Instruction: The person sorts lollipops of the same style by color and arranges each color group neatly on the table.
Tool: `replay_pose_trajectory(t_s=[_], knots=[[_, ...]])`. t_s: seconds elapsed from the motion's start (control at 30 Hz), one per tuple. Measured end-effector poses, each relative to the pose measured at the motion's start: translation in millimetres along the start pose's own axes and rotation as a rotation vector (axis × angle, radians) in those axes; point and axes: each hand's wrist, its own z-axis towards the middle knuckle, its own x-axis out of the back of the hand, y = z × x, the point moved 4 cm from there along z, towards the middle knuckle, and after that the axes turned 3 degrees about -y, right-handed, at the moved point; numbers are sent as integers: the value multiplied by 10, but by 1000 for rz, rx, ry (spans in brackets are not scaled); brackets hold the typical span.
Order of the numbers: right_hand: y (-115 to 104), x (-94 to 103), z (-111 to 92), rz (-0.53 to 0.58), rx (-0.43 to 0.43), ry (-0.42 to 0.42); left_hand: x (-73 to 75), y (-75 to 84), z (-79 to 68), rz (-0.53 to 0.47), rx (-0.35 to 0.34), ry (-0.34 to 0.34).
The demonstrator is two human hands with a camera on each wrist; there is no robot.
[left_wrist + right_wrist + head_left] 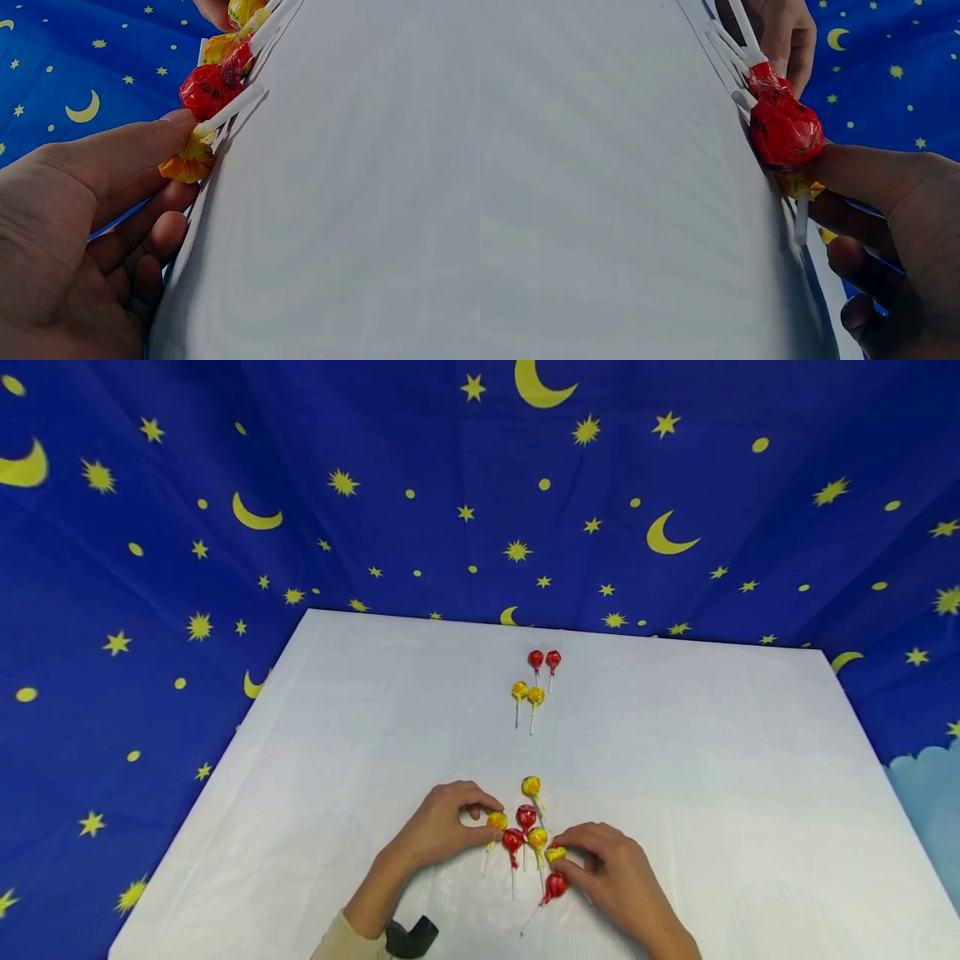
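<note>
My left hand (442, 828) pinches a yellow-wrapped lollipop (496, 820) between thumb and fingers, its white stick pointing toward me. In the left wrist view the thumb lies across this yellow lollipop (187, 161), close beside a red one (210, 90). On the right, my right hand (617, 877) pinches another yellow lollipop (556, 853), mostly covered by the fingers. A red lollipop (555, 885) lies right by the right thumb and hides part of the held one in the right wrist view. Between the hands lie two red lollipops (513, 839) and a yellow one (537, 838).
One yellow lollipop (531, 786) lies just beyond the group. Farther back on the white table (375, 710) are two yellow lollipops (536, 696) and two red ones (553, 657). A blue star-and-moon cloth (420, 527) hangs behind. Near the left sleeve is a black object (412, 938).
</note>
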Motion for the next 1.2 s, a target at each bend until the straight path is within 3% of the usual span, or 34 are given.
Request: replay_pose_trajectory(t_s=[0.23, 0.57, 0.87, 1.2], knots=[[-14, 24, -17, -104, 10, 46, -13, 7, 11, 8, -1, 15], [-4, 30, -37, -91, -39, 50, -47, 13, 28, -3, -16, 57], [-16, 31, -44, -94, -50, 52, -13, 40, 61, 30, -43, 139], [-31, 12, -38, -107, -111, 15, 132, 54, 214, 109, -77, 204]])
